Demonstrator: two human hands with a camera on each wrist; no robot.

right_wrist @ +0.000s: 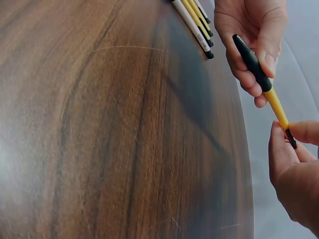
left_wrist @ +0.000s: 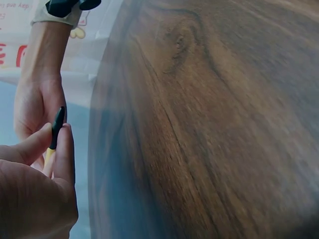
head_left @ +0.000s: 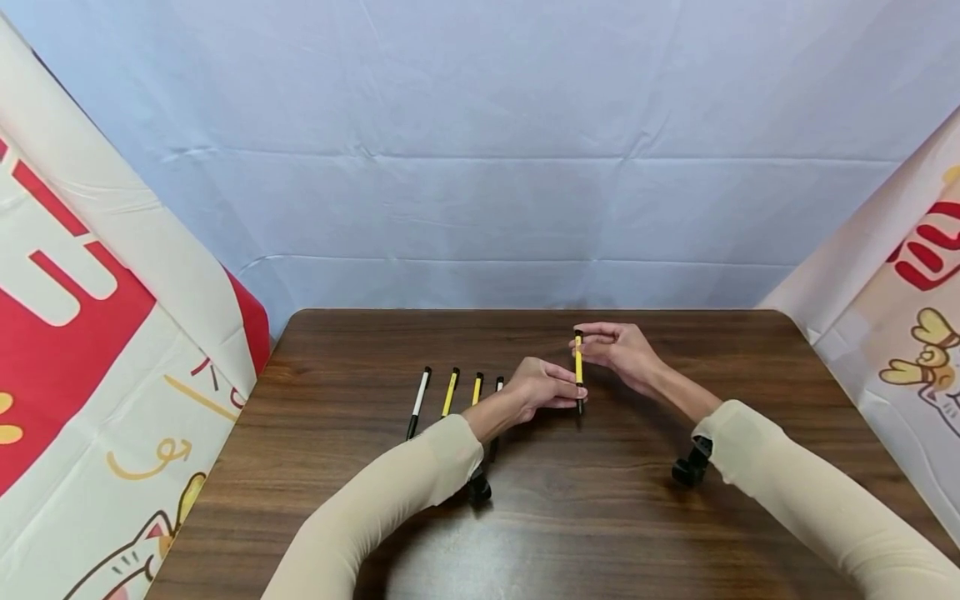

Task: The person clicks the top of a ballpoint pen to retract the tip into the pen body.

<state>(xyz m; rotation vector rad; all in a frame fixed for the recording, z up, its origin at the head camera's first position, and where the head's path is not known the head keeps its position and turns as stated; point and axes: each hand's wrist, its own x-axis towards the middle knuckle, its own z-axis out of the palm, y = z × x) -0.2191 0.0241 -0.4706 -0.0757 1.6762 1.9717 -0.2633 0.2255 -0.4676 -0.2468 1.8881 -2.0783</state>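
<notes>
Both hands hold one yellow pen (head_left: pixel 578 360) with black ends, upright in the head view above the far half of the table. My left hand (head_left: pixel 538 387) pinches its black grip section (left_wrist: pixel 58 124) between thumb and fingers, near the tip. At the other end, the thumb and fingers of my right hand (head_left: pixel 621 354) pinch the black top by the clip (right_wrist: pixel 290 138). The yellow barrel (right_wrist: pixel 277 107) shows bare between the hands in the right wrist view. Left of them lie more pens: a white one (head_left: pixel 418 402), two yellow ones and another white one (head_left: pixel 499 383).
The pens on the brown wooden table (head_left: pixel 600 517) lie in a row, partly covered by the left forearm. A pale cloth (head_left: pixel 480 208) hangs behind the table's back edge, with printed cloths (head_left: pixel 67 350) at the sides. Each wrist carries a black camera (head_left: pixel 688 468).
</notes>
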